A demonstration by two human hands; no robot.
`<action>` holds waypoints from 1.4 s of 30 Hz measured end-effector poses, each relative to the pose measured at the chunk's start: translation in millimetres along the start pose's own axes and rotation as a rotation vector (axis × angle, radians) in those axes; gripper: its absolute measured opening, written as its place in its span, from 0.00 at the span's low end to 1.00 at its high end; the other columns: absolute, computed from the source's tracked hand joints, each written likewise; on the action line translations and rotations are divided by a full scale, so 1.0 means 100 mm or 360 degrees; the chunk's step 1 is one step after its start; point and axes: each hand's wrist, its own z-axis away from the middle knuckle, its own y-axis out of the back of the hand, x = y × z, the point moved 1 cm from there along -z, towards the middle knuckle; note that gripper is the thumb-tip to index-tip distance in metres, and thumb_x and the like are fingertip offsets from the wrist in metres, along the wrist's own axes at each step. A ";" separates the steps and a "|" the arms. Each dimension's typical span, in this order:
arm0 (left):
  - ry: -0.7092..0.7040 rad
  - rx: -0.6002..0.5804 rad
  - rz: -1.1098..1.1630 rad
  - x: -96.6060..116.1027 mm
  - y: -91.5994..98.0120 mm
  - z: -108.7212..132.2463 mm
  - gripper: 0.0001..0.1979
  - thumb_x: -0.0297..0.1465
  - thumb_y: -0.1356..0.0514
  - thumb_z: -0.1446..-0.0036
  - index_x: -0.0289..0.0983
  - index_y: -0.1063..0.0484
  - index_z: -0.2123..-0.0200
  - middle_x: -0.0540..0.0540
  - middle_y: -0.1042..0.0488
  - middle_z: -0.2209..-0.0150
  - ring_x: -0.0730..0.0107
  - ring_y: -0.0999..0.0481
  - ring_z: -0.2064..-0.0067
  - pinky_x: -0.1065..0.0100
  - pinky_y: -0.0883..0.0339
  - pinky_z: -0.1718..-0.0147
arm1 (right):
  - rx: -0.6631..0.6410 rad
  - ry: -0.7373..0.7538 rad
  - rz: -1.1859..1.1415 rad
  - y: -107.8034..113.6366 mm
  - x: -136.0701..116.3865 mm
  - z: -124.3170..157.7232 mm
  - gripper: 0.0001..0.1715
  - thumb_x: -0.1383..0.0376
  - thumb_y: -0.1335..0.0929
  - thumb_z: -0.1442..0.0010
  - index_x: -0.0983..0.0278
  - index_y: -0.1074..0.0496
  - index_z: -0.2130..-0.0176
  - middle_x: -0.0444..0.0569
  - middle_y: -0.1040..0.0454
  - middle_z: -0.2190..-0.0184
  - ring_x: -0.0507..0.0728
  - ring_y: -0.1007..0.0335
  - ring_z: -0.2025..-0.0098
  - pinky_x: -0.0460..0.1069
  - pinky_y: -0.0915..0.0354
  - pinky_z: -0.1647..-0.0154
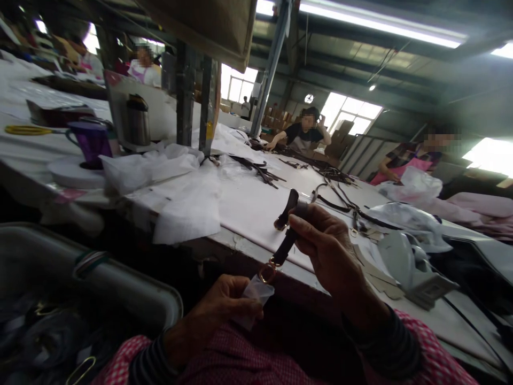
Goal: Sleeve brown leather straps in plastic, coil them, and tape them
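Note:
In my right hand is a dark strap, pinched between thumb and fingers and held up over the table's front edge. From the strap's lower end hangs a gold-coloured metal ring. Another end of it, with small metal fittings, sticks out to the left of my fingers. My left hand, lower and to the left, pinches a small piece of translucent white wrapping just below the ring. Whether the wrapping touches the ring I cannot tell.
More dark straps lie across the white table. Thin white sheets hang over its edge. A grey tape dispenser stands right, a purple cup left. Below left is a grey bin. Several people sit around the tables.

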 end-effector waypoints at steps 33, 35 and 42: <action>0.0054 -0.0155 0.0070 -0.11 0.09 -0.04 0.14 0.38 0.29 0.49 0.30 0.18 0.71 0.44 0.23 0.75 0.74 0.31 0.75 0.72 0.43 0.74 | 0.0130 -0.0084 0.0002 0.12 0.06 0.12 0.13 0.61 0.21 0.46 0.64 0.22 0.64 0.43 0.32 0.71 0.45 0.49 0.75 0.39 0.52 0.80; 0.0072 -0.0137 0.0057 -0.06 0.05 -0.04 0.14 0.38 0.28 0.50 0.31 0.19 0.71 0.44 0.22 0.73 0.73 0.30 0.73 0.72 0.42 0.73 | 0.0125 -0.0067 -0.0012 0.10 0.08 0.13 0.12 0.61 0.21 0.46 0.64 0.22 0.64 0.43 0.32 0.71 0.45 0.50 0.76 0.40 0.54 0.81; 0.0045 0.0076 -0.0080 0.14 -0.07 -0.13 0.18 0.36 0.23 0.58 0.31 0.20 0.66 0.47 0.21 0.72 0.73 0.28 0.73 0.72 0.38 0.71 | 0.0155 0.0005 -0.0095 0.12 0.22 0.16 0.11 0.61 0.23 0.42 0.64 0.23 0.62 0.40 0.35 0.74 0.45 0.56 0.79 0.43 0.60 0.82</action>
